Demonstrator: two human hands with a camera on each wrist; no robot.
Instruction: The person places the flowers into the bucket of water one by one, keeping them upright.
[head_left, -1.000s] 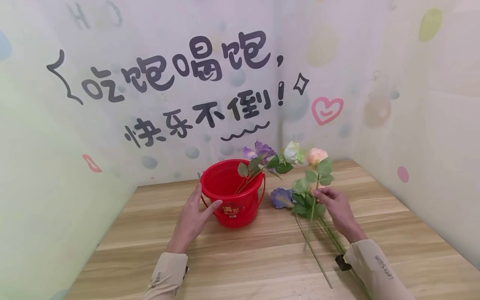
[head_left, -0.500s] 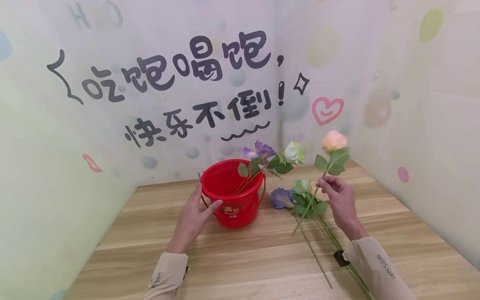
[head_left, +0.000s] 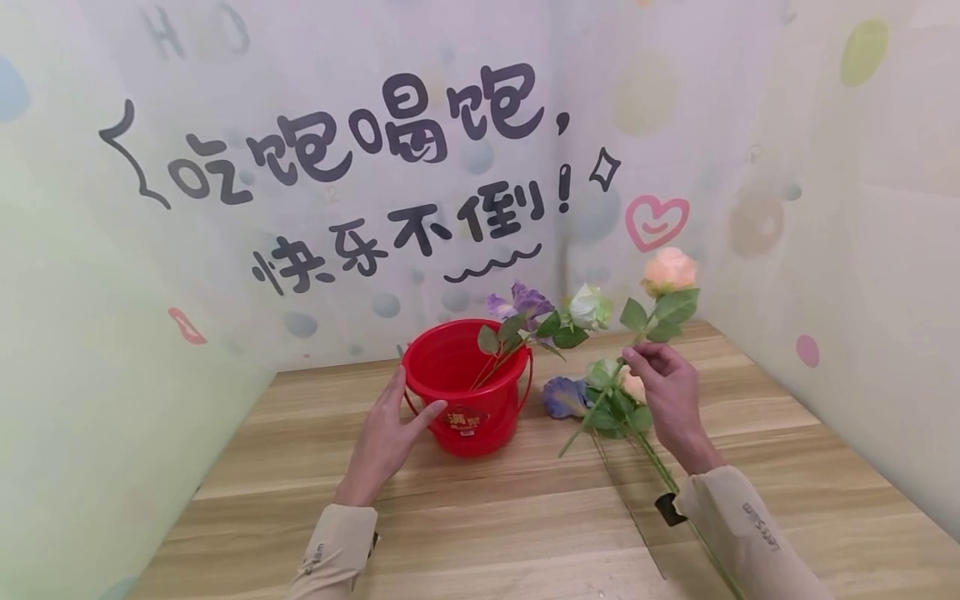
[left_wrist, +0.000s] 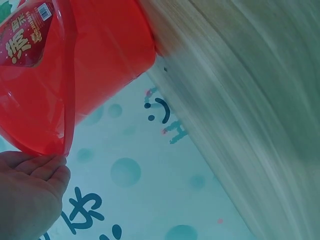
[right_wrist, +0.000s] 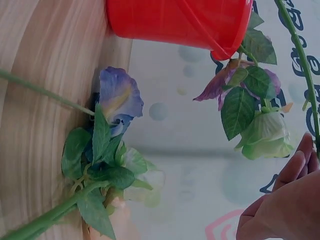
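Note:
A red plastic bucket (head_left: 465, 421) stands upright on the table. My left hand (head_left: 382, 437) rests against its left side, thumb spread along the front and fingers straight below the rim. In the left wrist view the fingertips (left_wrist: 56, 167) touch the bucket's edge. My right hand (head_left: 670, 400) pinches the green stem of a peach artificial rose (head_left: 670, 271), flower up, stem slanting down toward the bucket's base. A purple iris (head_left: 521, 302) and a white-green rose (head_left: 589, 307) lean out of the bucket's right side.
Below the raised rose, a blue-purple iris (head_left: 564, 397), a pale green rose (right_wrist: 145, 180) and another peach rose (head_left: 632, 383) lie on the wooden table (head_left: 480, 533). Their stems point toward the front right. A printed wall (head_left: 337, 75) closes off the back.
My right hand has lifted the peach rose off the pile, then shifted slightly left, its stem end swinging toward the bucket. The left hand has kept its place on the bucket.

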